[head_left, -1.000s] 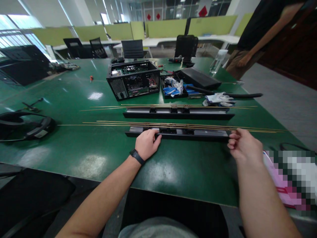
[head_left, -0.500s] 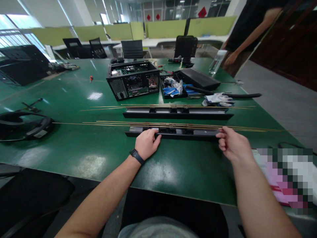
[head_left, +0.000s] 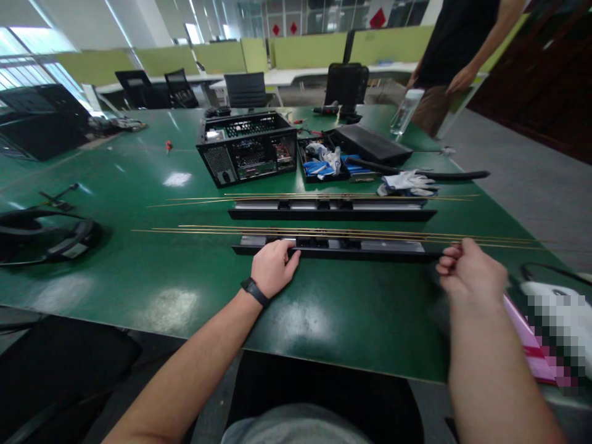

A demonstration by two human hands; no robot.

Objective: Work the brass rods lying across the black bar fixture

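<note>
My left hand [head_left: 272, 268] rests on the near black rail [head_left: 370, 248], fingers curled over its left part, a black band on the wrist. Thin brass rods [head_left: 208, 232] lie along the top of this rail and stick out on both sides. My right hand [head_left: 469, 268] is at the rail's right end, fingers pinched together around one of the rods there. A second black rail [head_left: 330, 214] with its own brass rods [head_left: 194, 200] lies parallel a little farther back.
An open black computer case [head_left: 247, 148] stands behind the rails, beside a tray of blue and white gloves [head_left: 324, 161] and white gloves [head_left: 407, 182]. A black headset [head_left: 50, 237] lies at the left. Another person [head_left: 456, 55] stands at the table's far right corner.
My right hand slid left along the rod, then back out to the right end; the rod's left tip has shifted rightward. My left hand stayed put. The other person moved.
</note>
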